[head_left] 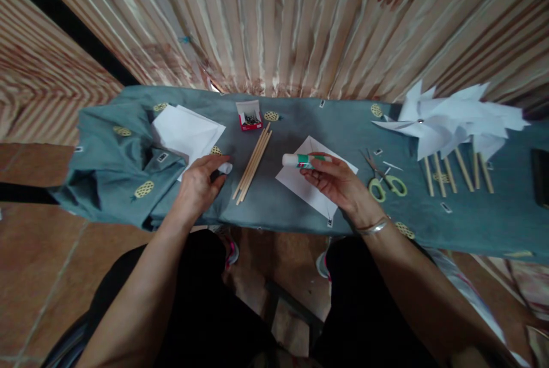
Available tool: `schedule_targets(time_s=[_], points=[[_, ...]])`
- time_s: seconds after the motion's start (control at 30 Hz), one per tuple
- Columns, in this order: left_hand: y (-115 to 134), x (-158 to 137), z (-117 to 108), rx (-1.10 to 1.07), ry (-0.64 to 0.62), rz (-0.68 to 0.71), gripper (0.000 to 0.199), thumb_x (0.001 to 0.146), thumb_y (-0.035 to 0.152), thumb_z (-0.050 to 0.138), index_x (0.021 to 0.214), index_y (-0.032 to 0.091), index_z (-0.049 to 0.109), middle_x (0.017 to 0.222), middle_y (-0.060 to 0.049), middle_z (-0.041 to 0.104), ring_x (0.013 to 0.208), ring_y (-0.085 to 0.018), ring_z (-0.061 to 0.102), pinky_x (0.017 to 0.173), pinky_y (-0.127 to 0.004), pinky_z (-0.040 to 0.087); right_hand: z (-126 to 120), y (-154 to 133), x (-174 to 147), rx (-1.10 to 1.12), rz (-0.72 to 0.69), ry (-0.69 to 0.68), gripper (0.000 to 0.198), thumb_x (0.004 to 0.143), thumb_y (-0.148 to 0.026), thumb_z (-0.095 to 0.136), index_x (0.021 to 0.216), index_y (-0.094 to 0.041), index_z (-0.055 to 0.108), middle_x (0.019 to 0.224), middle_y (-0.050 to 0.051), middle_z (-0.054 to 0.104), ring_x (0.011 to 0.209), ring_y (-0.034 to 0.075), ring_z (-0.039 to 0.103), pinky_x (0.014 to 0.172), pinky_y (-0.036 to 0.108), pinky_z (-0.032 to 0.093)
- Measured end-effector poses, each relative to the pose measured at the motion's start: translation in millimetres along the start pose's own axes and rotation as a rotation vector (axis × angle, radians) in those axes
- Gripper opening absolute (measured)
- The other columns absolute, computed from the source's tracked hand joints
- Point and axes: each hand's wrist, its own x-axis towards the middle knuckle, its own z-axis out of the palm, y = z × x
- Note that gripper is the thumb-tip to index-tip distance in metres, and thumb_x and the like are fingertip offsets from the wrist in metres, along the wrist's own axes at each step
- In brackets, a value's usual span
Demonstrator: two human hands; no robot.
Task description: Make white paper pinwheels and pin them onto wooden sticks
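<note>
My right hand (332,182) is closed around a white and green glue stick (302,160), its white end pointing left. Below it lies a square sheet of white paper (295,182) with lines running in from its corners. My left hand (199,185) has its thumb and fingers about a small white cap (225,168), close to the table cloth. Beside that hand, to its upper left, white paper sheets (186,130) overlap in a pile. Several thin wooden sticks (253,165) lie side by side between my hands.
A small red and white box (249,116) of metal pins stands open behind the sticks. Scissors (381,176) with green handles lie right of the paper. White paper pinwheels (446,119) on sticks overlap at the right. A dark object (540,176) sits at the far right edge.
</note>
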Motion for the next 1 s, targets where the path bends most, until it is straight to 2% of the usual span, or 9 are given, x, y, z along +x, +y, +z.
schedule_targets(time_s=[0.17,0.33,0.5,0.7,1.0], points=[[27,1,7,-0.152,0.016,0.007,0.030,0.086,0.031,0.059,0.109,0.017,0.073,0.109,-0.009,0.075,0.102,-0.026,0.069,0.096,-0.039,0.054,8,8,-5,-0.017,0.015,-0.069,0.035,0.057,-0.026,0.094,0.084,-0.020,0.072,0.082,0.000,0.079,0.075,0.014,0.077,0.074,0.020,0.064],[55,-8,18,-0.449,0.028,0.037,0.032,0.085,0.036,0.066,0.110,0.018,0.073,0.106,-0.009,0.074,0.093,-0.022,0.070,0.086,-0.035,0.057,8,9,-8,-0.079,0.032,-0.078,0.039,0.057,-0.032,0.095,0.086,-0.019,0.072,0.083,0.001,0.078,0.073,0.014,0.077,0.070,0.021,0.063],[67,-11,23,-0.661,0.023,0.002,0.032,0.082,0.033,0.071,0.109,0.015,0.074,0.103,-0.009,0.073,0.087,-0.019,0.071,0.080,-0.030,0.059,11,10,-10,-0.130,0.031,-0.065,0.039,0.055,-0.032,0.095,0.084,-0.019,0.072,0.081,-0.001,0.077,0.067,0.011,0.074,0.066,0.019,0.061],[70,-10,23,-0.665,0.035,0.008,0.034,0.079,0.035,0.074,0.108,0.017,0.074,0.102,-0.008,0.073,0.085,-0.019,0.070,0.079,-0.031,0.060,13,12,-11,-0.175,0.024,-0.045,0.040,0.052,-0.032,0.095,0.082,-0.019,0.072,0.078,-0.002,0.075,0.064,0.009,0.071,0.064,0.018,0.059],[71,-11,22,-0.692,0.023,0.020,0.031,0.079,0.032,0.075,0.107,0.017,0.075,0.103,-0.008,0.073,0.083,-0.018,0.071,0.079,-0.031,0.060,11,16,-10,-0.334,-0.039,-0.058,0.038,0.057,-0.038,0.092,0.084,-0.020,0.073,0.080,-0.001,0.071,0.068,0.011,0.067,0.063,0.025,0.056]])
